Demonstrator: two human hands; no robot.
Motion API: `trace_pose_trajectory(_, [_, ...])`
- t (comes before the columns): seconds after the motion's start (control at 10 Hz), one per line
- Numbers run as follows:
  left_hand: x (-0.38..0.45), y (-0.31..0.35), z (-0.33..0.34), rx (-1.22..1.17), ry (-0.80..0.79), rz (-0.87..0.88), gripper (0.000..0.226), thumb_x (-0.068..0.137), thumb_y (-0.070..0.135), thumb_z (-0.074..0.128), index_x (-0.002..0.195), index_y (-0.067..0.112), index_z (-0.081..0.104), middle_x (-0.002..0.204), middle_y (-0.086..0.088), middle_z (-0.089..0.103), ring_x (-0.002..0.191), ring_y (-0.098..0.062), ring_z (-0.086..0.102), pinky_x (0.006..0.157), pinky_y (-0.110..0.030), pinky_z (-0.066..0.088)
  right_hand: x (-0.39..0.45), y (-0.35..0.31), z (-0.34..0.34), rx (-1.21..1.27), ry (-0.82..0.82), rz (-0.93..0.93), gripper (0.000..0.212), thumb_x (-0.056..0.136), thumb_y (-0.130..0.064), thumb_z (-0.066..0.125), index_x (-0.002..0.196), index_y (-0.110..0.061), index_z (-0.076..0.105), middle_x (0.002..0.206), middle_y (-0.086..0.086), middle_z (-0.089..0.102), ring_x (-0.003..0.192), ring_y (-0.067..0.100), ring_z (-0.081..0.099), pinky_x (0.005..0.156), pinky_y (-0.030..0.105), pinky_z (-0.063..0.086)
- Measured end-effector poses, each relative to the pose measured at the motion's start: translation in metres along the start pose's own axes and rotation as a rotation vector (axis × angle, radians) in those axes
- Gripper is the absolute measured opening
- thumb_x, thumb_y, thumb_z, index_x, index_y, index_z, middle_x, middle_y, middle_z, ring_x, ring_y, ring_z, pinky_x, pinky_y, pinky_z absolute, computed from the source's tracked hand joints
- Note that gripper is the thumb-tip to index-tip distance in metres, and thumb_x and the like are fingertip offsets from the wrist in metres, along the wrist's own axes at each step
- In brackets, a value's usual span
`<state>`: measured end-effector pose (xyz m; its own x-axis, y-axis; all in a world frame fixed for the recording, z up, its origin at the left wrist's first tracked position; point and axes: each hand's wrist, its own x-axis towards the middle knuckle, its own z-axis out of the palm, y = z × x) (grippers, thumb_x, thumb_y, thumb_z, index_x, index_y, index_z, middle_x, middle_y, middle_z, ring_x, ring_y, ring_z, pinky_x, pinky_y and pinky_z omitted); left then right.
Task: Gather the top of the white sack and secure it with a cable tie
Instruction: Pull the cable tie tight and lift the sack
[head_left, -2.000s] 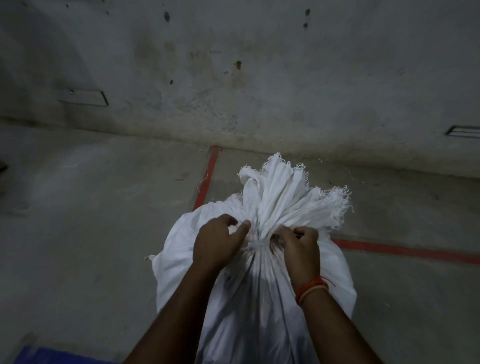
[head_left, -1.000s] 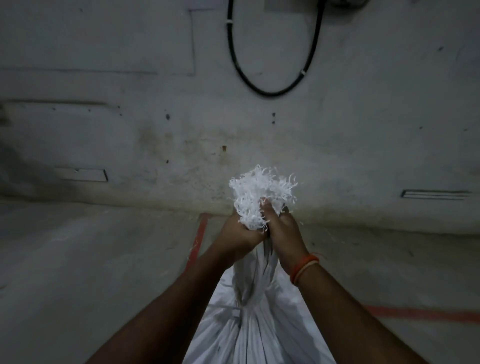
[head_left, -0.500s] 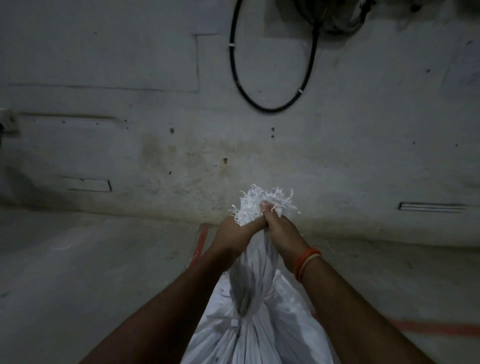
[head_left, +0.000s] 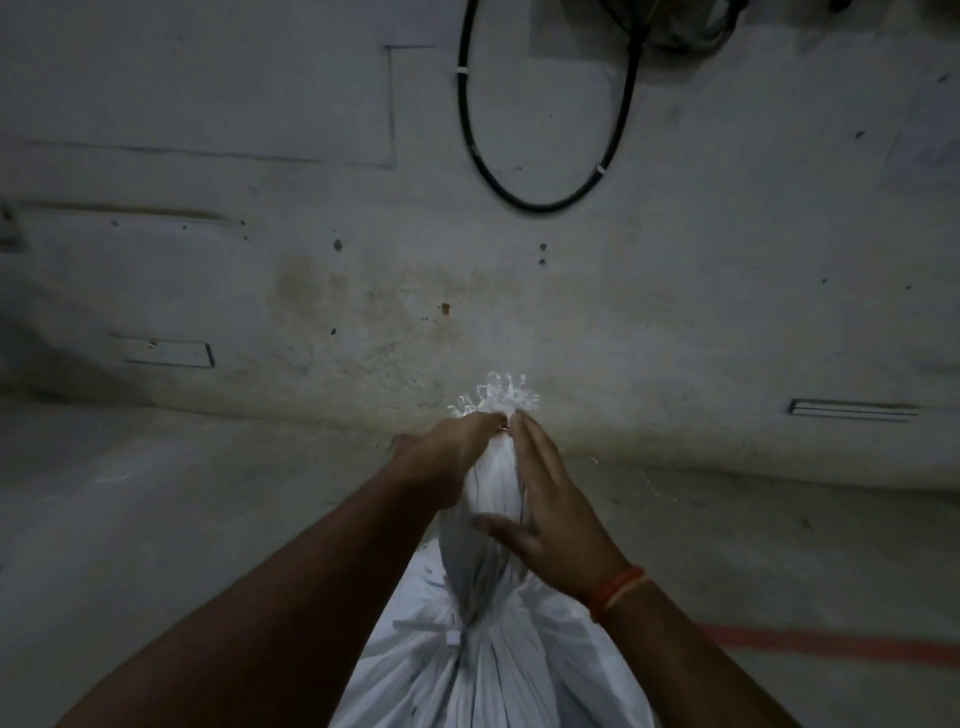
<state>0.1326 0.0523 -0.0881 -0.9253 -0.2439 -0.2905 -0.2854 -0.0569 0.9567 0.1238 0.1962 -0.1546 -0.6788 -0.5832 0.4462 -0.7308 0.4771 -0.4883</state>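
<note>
Lower centre: your left hand (head_left: 451, 457) grips the soft white woven sack's (head_left: 488, 670) gathered neck; right hand (head_left: 545, 512), fingers straight, presses it. Slippery fabric: hold above the white cable tie (head_left: 451, 637).

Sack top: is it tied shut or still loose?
Tied shut. A white cable tie cinches the neck of the white sack, and the cloth above it stands gathered in one bunch between the left hand and right hand.

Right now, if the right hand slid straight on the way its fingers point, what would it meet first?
The right hand lies flat along the white sack's gathered neck, fingers pointing up it. Going on, it would likely first meet the frayed top, then the wall; depth is unclear.
</note>
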Motion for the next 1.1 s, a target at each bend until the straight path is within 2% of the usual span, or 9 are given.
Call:
trace_pose_trajectory(0.2, [0.030,-0.010,-0.010,0.115,-0.050,-0.051,0.055,0.090,0.051,0.055,0.127,0.010,0.062,0.123,-0.016,0.068,0.106,-0.028,0.067,0.097,-0.043,0.053,0.027,0.014,-0.014,-0.071,-0.055,-0.075,0.062,0.083,-0.051,0.069,0.131,-0.013,0.059,0.122,0.005,0.063,0.111,0.015,0.057,0.090,0.019,0.041])
trace_pose_trajectory(0.3, [0.031,-0.010,-0.007,0.203,-0.139,-0.041,0.088,0.071,0.076,0.055,0.130,0.011,0.062,0.126,-0.015,0.067,0.114,-0.032,0.064,0.106,-0.049,0.047,0.031,0.021,-0.016,-0.065,-0.052,-0.068,0.037,0.087,-0.046,0.066,0.097,-0.010,0.069,0.091,0.003,0.067,0.080,0.010,0.059,0.071,0.023,0.044])
trace_pose_trajectory(0.4, [0.031,-0.013,-0.009,0.257,-0.184,0.036,0.117,0.058,0.093,0.049,0.145,0.015,0.049,0.153,-0.013,0.047,0.137,-0.032,0.048,0.118,-0.050,0.034,0.031,0.024,-0.018,0.031,-0.073,-0.033,0.025,0.091,-0.039,0.065,0.087,-0.015,0.071,0.080,-0.006,0.066,0.069,-0.005,0.056,0.065,0.013,0.041])
trace_pose_trajectory(0.5, [0.023,-0.017,-0.017,0.393,-0.029,0.109,0.134,0.048,0.107,0.036,0.143,0.014,0.050,0.150,-0.014,0.050,0.132,-0.033,0.053,0.112,-0.052,0.040,0.032,0.027,-0.021,0.173,-0.101,0.038,0.024,0.091,-0.038,0.066,0.079,-0.017,0.070,0.075,-0.003,0.069,0.066,-0.002,0.062,0.064,0.020,0.047])
trace_pose_trajectory(0.6, [0.002,-0.036,-0.031,0.484,0.273,0.474,0.113,0.065,0.094,0.045,0.146,0.015,0.032,0.148,-0.011,0.043,0.128,-0.027,0.051,0.105,-0.047,0.047,0.036,0.031,-0.021,0.261,-0.142,0.085,0.027,0.090,-0.039,0.067,0.078,-0.015,0.071,0.075,0.002,0.074,0.067,0.009,0.068,0.065,0.030,0.052])
trace_pose_trajectory(0.7, [-0.021,-0.063,-0.045,0.683,0.259,0.956,0.088,0.080,0.069,0.064,0.147,0.023,0.029,0.152,-0.003,0.031,0.136,-0.019,0.041,0.105,-0.039,0.045,0.038,0.031,-0.021,0.377,-0.192,0.138,0.029,0.089,-0.040,0.068,0.078,-0.013,0.072,0.074,0.001,0.072,0.066,0.012,0.065,0.064,0.031,0.051])
trace_pose_trajectory(0.8, [-0.009,-0.082,-0.048,0.829,0.030,0.971,0.091,0.079,0.067,0.068,0.152,0.029,0.029,0.162,0.000,0.021,0.149,-0.018,0.026,0.116,-0.046,0.038,0.038,0.030,-0.018,0.487,-0.233,0.194,0.023,0.089,-0.039,0.068,0.087,-0.017,0.076,0.085,0.006,0.078,0.076,0.016,0.072,0.072,0.037,0.056])
trace_pose_trajectory(1.0, [0.014,-0.077,-0.038,0.680,-0.076,0.897,0.044,0.091,0.036,0.069,0.131,0.022,0.059,0.116,0.024,0.060,0.109,0.019,0.051,0.092,-0.004,0.040,0.035,0.032,-0.013,0.624,-0.210,0.309,0.028,0.093,-0.043,0.059,0.091,-0.022,0.078,0.090,0.005,0.079,0.085,0.018,0.074,0.083,0.040,0.057])
trace_pose_trajectory(1.1, [0.020,-0.072,-0.035,0.712,-0.068,0.754,0.036,0.093,0.045,0.065,0.120,0.023,0.065,0.108,0.011,0.068,0.095,0.006,0.062,0.084,-0.017,0.049,0.034,0.033,-0.009,0.727,-0.193,0.388,0.038,0.092,-0.050,0.055,0.096,-0.020,0.079,0.097,0.009,0.079,0.094,0.024,0.075,0.087,0.038,0.059])
